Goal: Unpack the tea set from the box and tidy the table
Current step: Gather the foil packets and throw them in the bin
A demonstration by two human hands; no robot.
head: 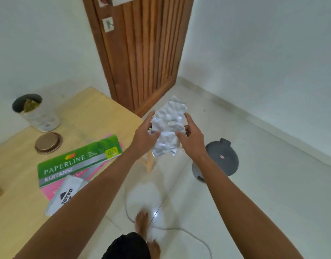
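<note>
Both my hands hold a crumpled sheet of white wrapping paper [168, 128] in the air, past the right edge of the wooden table [15, 193] and above the floor. My left hand [145, 134] grips its left side with thumb and fingers curled round it. On the paper's right side, my right hand [191, 138] grips it the same way. Whether anything is inside the paper is hidden. No tea set or box is visible.
On the table lie a white tin [36, 114] with a dark open top, its round brown lid [48, 143], a green Paperline receipt book [77, 161] over pink sheets, and a Joyko packet [64, 195]. A grey lidded bin [219, 157], a white cable [179, 230] and my bare feet are on the tiled floor; a wooden door [142, 53] stands behind.
</note>
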